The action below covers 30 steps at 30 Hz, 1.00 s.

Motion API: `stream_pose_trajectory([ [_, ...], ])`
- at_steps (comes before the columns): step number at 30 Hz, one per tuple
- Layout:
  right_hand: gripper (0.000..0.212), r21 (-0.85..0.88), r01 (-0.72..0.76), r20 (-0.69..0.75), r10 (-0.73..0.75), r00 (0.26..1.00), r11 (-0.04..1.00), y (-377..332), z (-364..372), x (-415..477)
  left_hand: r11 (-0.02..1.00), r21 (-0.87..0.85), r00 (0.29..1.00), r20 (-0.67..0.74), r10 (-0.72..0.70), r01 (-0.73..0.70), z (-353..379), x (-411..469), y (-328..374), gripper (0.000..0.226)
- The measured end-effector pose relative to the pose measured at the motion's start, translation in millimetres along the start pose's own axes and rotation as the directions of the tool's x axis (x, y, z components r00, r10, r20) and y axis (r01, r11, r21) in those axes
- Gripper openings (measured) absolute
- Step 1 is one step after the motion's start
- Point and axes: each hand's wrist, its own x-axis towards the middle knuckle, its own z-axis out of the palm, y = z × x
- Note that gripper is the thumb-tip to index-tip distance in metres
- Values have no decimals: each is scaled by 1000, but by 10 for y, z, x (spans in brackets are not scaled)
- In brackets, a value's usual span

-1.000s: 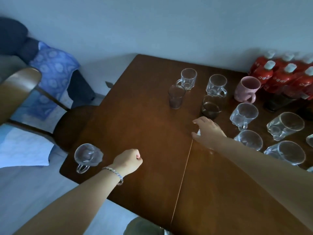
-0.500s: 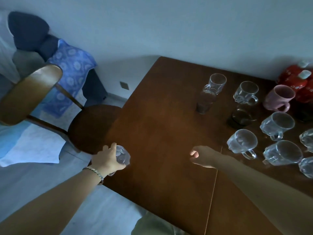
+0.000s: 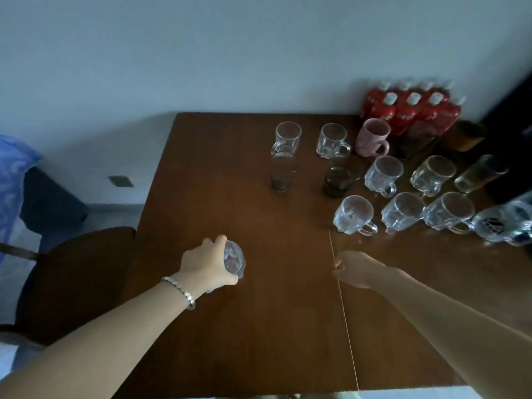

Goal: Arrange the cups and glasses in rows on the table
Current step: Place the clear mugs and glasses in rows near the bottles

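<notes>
My left hand (image 3: 205,264) grips a clear glass mug (image 3: 233,259) over the left middle of the brown table (image 3: 273,326). My right hand (image 3: 352,269) hovers with loosely curled fingers near the table's seam and holds nothing. Clear glass mugs stand in rows at the right, the nearest one (image 3: 353,215) just beyond my right hand. Two more clear mugs (image 3: 287,137) (image 3: 332,140) and a pink mug (image 3: 372,137) line the back. A dark tumbler (image 3: 283,172) and a short dark glass (image 3: 338,181) stand in front of them.
Red soda bottles (image 3: 408,110) stand against the wall at the back right. A tall glass (image 3: 479,174) lies tilted at the far right. A dark chair seat (image 3: 77,272) sits left of the table. Blue cloth (image 3: 11,180) hangs at the left edge.
My left hand took the clear mug from the table's left edge and carried it rightward over the table. My right hand drew back from the mugs towards me.
</notes>
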Motion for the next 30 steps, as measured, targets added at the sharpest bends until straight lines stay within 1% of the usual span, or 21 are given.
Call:
stream_pose_trajectory([
  [5, 35, 84, -127, -65, 133, 989, 988, 446, -42, -190, 988, 32, 988, -23, 154, -153, -284, 522, 749, 85],
  [10, 35, 150, -203, -71, 215, 974, 968, 745, -16, -291, 979, 87, 983, -21, 184, -182, -422, 940, 1225, 93],
  [15, 36, 213, -231, -57, 248, 967, 949, 903, 27, -286, 965, 158, 978, 17, 209, -209, -397, 1086, 1344, 93],
  [19, 36, 227, -245, -53, 263, 963, 943, 937, 7, -249, 966, 132, 975, 45, 219, -224, -338, 1098, 1317, 92],
  [24, 36, 206, -239, -60, 256, 965, 949, 898, -57, -231, 972, 86, 976, 29, 216, -218, -288, 1005, 1301, 90],
  [26, 36, 202, -241, -59, 258, 964, 949, 883, -52, -235, 969, 115, 975, 4, 221, -220, -279, 938, 1295, 91],
  [28, 37, 206, -251, -40, 264, 964, 946, 894, -39, -251, 954, 173, 964, -56, 260, -247, -314, 873, 1335, 83],
  [30, 38, 199, -262, -23, 272, 962, 944, 942, -68, -292, 924, 212, 929, -127, 347, -316, -405, 814, 1442, 62],
])
